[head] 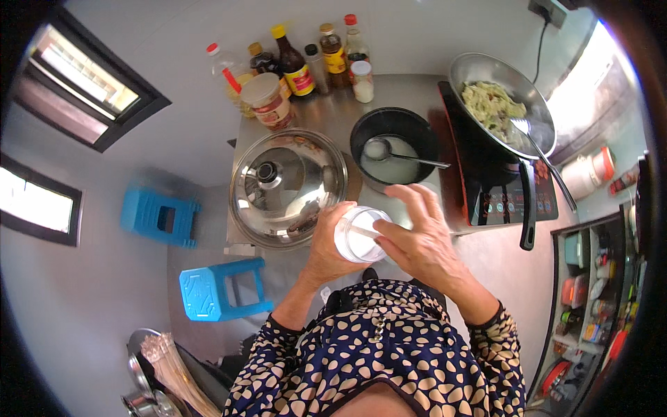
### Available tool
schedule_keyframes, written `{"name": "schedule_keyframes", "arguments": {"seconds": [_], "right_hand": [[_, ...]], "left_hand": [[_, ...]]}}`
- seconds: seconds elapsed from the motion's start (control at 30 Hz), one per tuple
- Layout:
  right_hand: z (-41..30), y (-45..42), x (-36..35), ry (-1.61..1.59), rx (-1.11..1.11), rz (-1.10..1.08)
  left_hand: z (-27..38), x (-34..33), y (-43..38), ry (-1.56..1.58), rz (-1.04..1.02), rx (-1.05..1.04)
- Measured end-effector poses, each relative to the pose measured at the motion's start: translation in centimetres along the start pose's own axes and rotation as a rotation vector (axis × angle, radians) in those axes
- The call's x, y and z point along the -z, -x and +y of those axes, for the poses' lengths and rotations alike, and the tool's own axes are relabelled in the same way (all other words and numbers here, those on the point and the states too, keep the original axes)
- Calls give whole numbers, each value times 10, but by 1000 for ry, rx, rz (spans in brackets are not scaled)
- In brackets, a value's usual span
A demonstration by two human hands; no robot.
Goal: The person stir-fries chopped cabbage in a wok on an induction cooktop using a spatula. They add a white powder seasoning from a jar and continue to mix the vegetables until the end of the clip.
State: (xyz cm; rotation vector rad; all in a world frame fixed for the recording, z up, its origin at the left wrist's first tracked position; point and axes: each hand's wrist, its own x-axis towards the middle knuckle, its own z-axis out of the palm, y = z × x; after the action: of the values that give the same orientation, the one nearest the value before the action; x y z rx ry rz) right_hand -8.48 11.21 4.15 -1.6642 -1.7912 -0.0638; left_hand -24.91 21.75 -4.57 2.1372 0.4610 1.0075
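My left hand (pixel 325 247) is wrapped around a clear jar (pixel 359 255), held up in front of my waist. Its mouth faces me, and white contents, perhaps salt or sugar, show inside. The thumb and forefinger of my right hand (pixel 424 242) pinch the end of a small pale spoon (pixel 359 228) that reaches into the jar; its bowl cannot be made out. Beyond my hands stands a black pot (pixel 393 117) of whitish liquid, a metal ladle (pixel 401 156) resting in it. To its left lies a domed steel lid (pixel 289 208) with a black knob.
At right, a steel wok (pixel 542 114) of shredded pale-green food and a slotted turner (pixel 544 151) sits on a black induction cooker (pixel 484 182), handle towards me. Several sauce bottles (pixel 293 62) and a lidded tub (pixel 268 107) line the wall. Blue stools (pixel 200 294) stand left; a shelf unit (pixel 586 292) stands right.
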Motion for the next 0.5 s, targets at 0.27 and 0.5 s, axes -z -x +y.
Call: {"name": "schedule_keyframes", "arguments": {"seconds": [0.27, 0.5], "right_hand": [[14, 8, -18, 82, -198, -188], [25, 12, -14, 172, -202, -205]], "left_hand": [[3, -19, -15, -158, -86, -94], [0, -19, -22, -258, -125, -195]]}}
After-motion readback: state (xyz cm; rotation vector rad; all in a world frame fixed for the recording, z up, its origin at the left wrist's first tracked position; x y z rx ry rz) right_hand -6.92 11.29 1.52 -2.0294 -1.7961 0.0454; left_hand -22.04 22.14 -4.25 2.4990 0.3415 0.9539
